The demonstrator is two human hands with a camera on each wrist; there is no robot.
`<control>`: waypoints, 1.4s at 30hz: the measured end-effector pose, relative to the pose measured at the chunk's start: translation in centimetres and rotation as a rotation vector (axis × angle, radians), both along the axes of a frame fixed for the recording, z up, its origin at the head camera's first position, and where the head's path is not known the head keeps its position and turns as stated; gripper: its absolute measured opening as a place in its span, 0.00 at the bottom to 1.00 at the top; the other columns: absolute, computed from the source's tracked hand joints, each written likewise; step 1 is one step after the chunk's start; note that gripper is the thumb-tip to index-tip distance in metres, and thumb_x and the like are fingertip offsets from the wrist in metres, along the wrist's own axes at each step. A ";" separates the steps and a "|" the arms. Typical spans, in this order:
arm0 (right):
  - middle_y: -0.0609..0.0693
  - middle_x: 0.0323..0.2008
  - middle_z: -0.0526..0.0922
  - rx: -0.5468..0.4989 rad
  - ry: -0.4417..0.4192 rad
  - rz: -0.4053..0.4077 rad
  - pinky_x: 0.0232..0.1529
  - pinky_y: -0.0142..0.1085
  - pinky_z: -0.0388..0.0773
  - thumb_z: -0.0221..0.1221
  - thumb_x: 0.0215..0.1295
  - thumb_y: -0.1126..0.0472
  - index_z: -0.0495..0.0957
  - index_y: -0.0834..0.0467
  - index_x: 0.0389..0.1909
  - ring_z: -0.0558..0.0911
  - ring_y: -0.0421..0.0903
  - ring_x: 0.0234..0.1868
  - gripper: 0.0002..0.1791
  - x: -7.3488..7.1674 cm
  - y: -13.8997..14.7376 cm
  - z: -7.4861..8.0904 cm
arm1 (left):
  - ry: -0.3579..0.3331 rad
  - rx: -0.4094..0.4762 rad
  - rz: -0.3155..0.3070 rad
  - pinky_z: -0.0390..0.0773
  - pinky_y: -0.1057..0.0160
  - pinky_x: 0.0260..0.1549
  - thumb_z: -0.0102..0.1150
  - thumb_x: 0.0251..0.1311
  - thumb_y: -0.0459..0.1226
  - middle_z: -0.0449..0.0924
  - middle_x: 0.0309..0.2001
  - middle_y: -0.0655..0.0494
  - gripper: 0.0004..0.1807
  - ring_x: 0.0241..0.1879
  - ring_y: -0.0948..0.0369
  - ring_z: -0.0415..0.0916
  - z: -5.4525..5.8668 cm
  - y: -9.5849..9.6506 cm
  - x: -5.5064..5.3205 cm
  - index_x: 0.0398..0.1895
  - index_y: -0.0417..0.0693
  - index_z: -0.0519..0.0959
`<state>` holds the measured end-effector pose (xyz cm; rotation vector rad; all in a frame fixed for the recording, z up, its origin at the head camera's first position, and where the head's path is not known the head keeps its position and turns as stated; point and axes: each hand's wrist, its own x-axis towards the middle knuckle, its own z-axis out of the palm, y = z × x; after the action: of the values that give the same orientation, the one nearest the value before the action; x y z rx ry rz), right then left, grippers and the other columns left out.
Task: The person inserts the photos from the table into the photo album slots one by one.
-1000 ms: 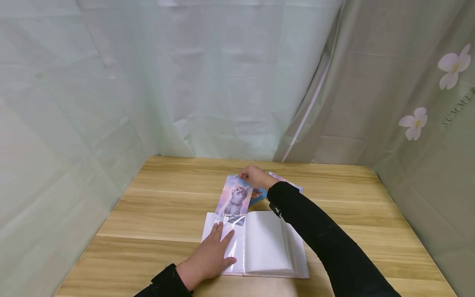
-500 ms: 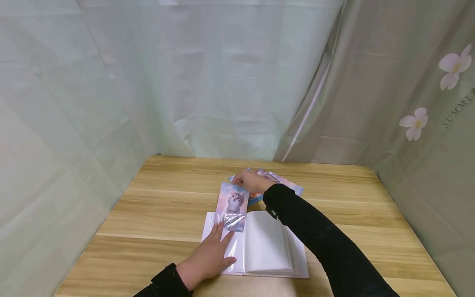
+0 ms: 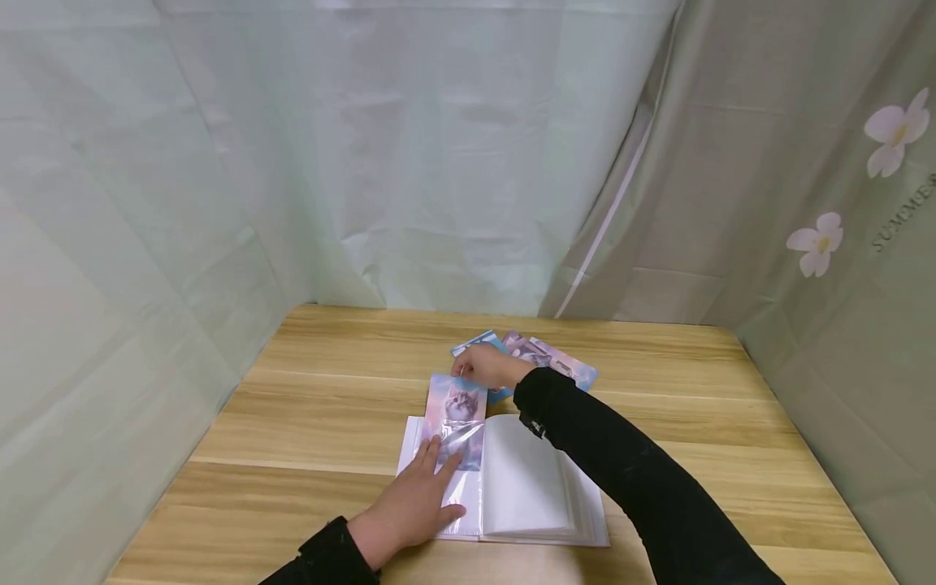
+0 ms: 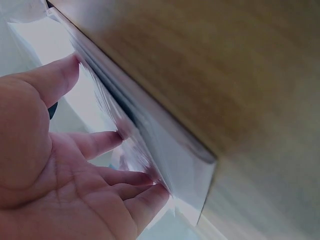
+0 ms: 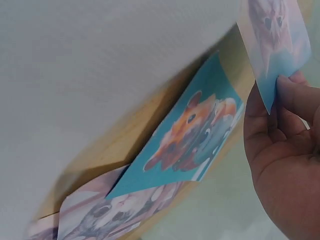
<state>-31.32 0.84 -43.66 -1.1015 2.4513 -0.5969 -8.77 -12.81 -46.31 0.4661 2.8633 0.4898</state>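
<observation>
The right hand (image 3: 488, 366) pinches the top of the cat card (image 3: 461, 402) — thumb on one side, fingers on the other. The card's low part is under the clear sleeve (image 3: 468, 435) on the left page of the open book (image 3: 526, 479); its top sticks out past the page. The left hand (image 3: 409, 505) has its fingers spread — they touch that page and grip nothing. More cards (image 5: 192, 140) lie behind the book on the wood table (image 3: 292, 422). Pale curtains (image 3: 439, 162) hang around it.

Album (image 3: 528, 475): one. Kitten card (image 3: 459, 400): one, partly inside. Loose picture cards (image 3: 573, 367): three, between album and far edge of one table (image 3: 314, 390). Hands (image 3: 411, 505): two. Printed flowers (image 3: 814, 244): two.
</observation>
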 end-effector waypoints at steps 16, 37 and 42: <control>0.49 0.46 0.85 0.058 -0.057 0.079 0.52 0.34 0.79 0.55 0.71 0.72 0.85 0.55 0.49 0.82 0.46 0.51 0.14 1.2 -0.7 -0.7 | 0.002 -0.007 -0.005 0.65 0.39 0.64 0.64 0.62 0.54 0.55 0.72 0.24 0.42 0.72 0.32 0.53 -0.6 -0.1 -0.2 0.71 0.37 0.68; 0.51 0.48 0.86 0.072 -0.067 0.135 0.51 0.32 0.79 0.55 0.68 0.76 0.86 0.58 0.49 0.83 0.46 0.52 0.17 2.1 -1.2 -1.5 | -0.013 -0.014 -0.006 0.65 0.38 0.64 0.64 0.62 0.54 0.54 0.72 0.25 0.41 0.72 0.33 0.51 -0.2 0.0 -0.3 0.71 0.39 0.67; 0.50 0.47 0.86 0.080 -0.066 0.121 0.51 0.32 0.79 0.55 0.68 0.76 0.86 0.57 0.49 0.83 0.44 0.51 0.17 2.5 -1.2 -1.4 | -0.019 -0.010 -0.004 0.66 0.38 0.64 0.64 0.62 0.54 0.55 0.72 0.26 0.42 0.72 0.33 0.52 -0.4 0.0 -0.3 0.72 0.39 0.67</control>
<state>-28.82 -0.33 -45.09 -1.1697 2.3122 -0.4864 -9.05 -12.85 -46.75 0.4626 2.8450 0.4759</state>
